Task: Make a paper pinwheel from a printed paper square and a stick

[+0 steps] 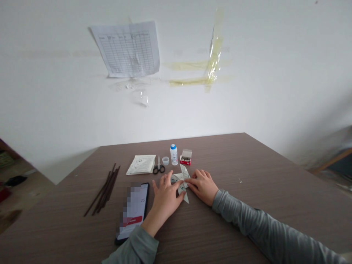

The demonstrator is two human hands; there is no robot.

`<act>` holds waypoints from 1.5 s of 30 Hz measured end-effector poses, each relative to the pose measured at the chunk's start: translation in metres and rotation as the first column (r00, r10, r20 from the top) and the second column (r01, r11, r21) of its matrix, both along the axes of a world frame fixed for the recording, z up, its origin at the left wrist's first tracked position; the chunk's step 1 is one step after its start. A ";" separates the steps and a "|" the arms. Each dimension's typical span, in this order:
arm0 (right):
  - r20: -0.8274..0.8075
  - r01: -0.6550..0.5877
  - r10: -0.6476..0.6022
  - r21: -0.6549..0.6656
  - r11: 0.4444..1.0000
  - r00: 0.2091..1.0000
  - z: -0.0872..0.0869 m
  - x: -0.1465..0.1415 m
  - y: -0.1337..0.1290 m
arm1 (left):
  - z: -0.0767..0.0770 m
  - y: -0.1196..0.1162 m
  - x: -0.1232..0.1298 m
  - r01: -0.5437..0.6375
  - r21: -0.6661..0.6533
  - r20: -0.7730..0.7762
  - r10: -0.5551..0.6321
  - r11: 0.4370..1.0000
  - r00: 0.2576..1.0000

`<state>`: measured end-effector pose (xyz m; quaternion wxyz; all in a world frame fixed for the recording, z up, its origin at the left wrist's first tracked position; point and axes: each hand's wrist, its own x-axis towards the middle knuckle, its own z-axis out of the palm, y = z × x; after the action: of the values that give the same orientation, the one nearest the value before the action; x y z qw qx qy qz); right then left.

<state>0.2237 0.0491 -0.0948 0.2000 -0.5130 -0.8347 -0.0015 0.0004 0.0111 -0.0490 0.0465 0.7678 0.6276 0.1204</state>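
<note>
A paper pinwheel (pixel 185 171) with pointed, printed blades lies on the table between my hands. My left hand (pixel 167 194) reaches over its left side, with thumb and index finger holding the paper near the middle and the other fingers spread. From the right, my right hand (pixel 202 186) pinches at the pinwheel's centre; whether something small is between those fingertips is hidden. Just beyond the hands are black-handled scissors (pixel 158 168), a small clear cup (pixel 165 160), a blue-capped white bottle (pixel 174 155) and an open red box (pixel 186 158) of small metal pieces.
A stack of printed paper (pixel 141 164) lies left of the scissors. Several thin dark sticks (pixel 106 190) rest at the left, and a phone (pixel 133 212) lies beside my left forearm. The brown table (pixel 247 176) meets a white wall with a taped sheet (pixel 129 49).
</note>
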 end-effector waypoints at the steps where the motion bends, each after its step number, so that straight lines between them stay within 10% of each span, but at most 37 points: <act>1: 0.003 0.002 -0.002 -0.008 1.000 1.000 0.000 0.000 0.000 | 0.002 0.000 0.000 0.002 -0.014 -0.007 -0.002 1.000 1.000; 45: -0.124 -0.079 0.079 0.005 0.997 0.989 -0.023 0.010 0.013 | 0.009 0.002 0.005 -0.026 -0.055 -0.006 0.025 0.998 1.000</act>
<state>0.2340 0.0622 -0.1175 0.2512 -0.4789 -0.8403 0.0382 0.0055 0.0133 -0.0401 0.0646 0.7584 0.6406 0.1018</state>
